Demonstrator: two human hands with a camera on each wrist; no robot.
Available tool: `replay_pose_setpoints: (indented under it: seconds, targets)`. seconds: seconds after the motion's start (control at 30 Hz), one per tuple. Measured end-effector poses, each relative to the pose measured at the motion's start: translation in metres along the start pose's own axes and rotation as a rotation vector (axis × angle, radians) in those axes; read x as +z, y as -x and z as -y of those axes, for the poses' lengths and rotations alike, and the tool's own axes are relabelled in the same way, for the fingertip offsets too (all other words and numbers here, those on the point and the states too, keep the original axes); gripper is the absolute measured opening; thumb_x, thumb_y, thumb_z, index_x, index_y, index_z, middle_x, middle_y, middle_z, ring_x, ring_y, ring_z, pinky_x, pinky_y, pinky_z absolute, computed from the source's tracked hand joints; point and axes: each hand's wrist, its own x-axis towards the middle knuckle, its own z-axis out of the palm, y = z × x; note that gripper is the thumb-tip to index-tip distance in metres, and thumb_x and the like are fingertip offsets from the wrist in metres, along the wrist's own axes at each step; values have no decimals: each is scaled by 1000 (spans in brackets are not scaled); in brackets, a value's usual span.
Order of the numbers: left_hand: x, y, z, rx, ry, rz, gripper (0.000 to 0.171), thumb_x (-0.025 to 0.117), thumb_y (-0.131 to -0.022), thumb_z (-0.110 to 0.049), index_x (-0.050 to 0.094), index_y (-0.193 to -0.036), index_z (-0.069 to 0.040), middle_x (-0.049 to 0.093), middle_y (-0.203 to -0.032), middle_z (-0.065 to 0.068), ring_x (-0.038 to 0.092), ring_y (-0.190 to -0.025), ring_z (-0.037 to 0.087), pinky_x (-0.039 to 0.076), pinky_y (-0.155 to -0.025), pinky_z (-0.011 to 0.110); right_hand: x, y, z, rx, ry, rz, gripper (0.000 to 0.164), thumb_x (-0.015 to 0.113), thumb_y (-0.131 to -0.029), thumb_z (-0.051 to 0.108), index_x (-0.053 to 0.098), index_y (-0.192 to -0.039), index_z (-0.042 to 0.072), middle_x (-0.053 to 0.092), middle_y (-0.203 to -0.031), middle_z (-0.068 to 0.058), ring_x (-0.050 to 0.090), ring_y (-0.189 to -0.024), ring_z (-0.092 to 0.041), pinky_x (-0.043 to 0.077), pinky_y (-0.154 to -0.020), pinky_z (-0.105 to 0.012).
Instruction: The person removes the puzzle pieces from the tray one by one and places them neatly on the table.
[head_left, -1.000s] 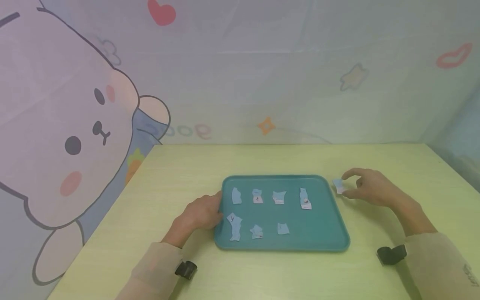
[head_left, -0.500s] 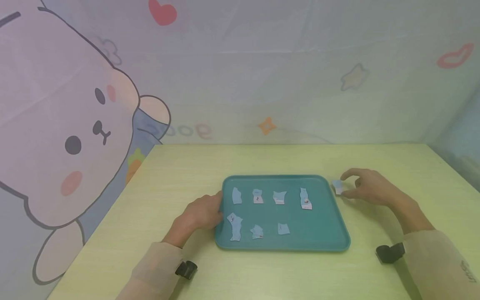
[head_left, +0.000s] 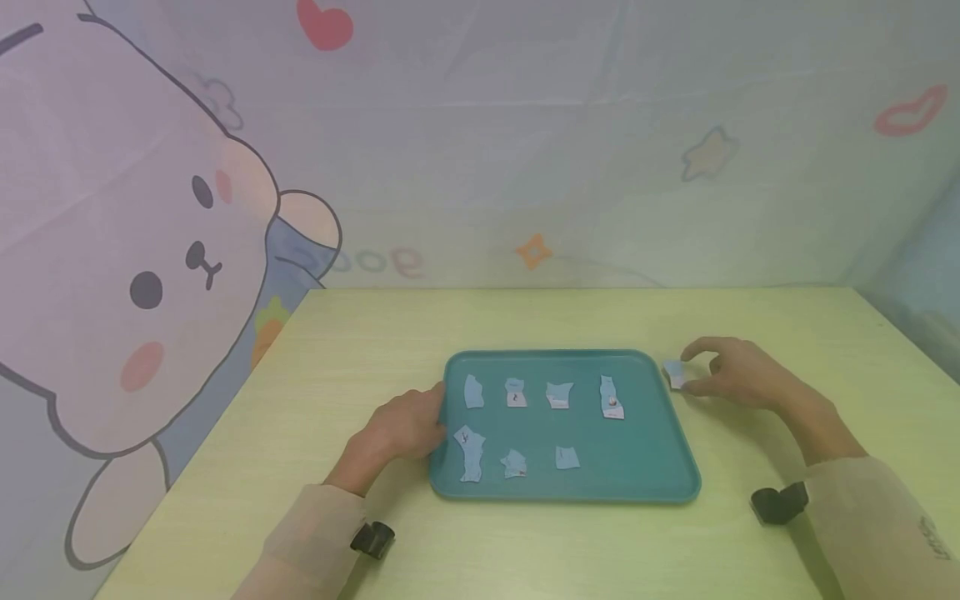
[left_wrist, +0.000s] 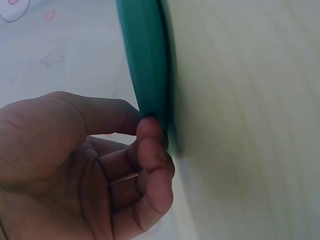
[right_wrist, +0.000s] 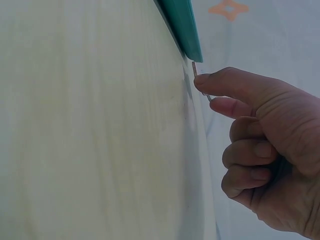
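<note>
A teal tray (head_left: 633, 467) lies on the pale table, with torn paper scraps on it in two rows. My left hand (head_left: 403, 423) grips the tray's left edge; in the left wrist view its thumb and curled fingers (left_wrist: 161, 187) pinch the rim (left_wrist: 145, 60). Just off the tray's right edge, my right hand (head_left: 742, 377) holds a small blue-and-white paper scrap (head_left: 672, 372) between thumb and finger. Edge-on in the right wrist view, the scrap (right_wrist: 195, 69) sits close to the tray corner, while the other fingers (right_wrist: 246, 152) are curled in.
The back row holds several scraps, among them a long one (head_left: 611, 397) at its right end. A small scrap (head_left: 567, 457) ends the front row. Behind the table (head_left: 570, 546) hangs a printed cloth (head_left: 570, 150). Black wrist cameras (head_left: 780, 505) sit below both sleeves.
My right hand and its paper scrap have shifted very slightly left, toward the tray. The left hand and the tray stay in place.
</note>
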Motion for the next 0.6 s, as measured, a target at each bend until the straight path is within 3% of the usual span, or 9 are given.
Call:
replay_pose_setpoints:
  seconds: [0.37,0.6]
  targets:
    - [0,0,0,-5,-11,-2,64,57,-102,-9,34,-160,8,64,-117,19,57,-79,22,42,-64,34,-1,-2,1,-11,0,1,49,84,-88,32,69,-125,3,69,-124,-29,69,-104,-39,53,-76,-39]
    - [0,0,0,-3,-3,-2,64,57,-102,-9,34,-160,8,64,-112,18,57,-76,22,41,-62,33,0,-3,0,-20,-22,10,46,85,-88,27,69,-123,2,70,-118,-28,68,-99,-37,51,-71,-37]
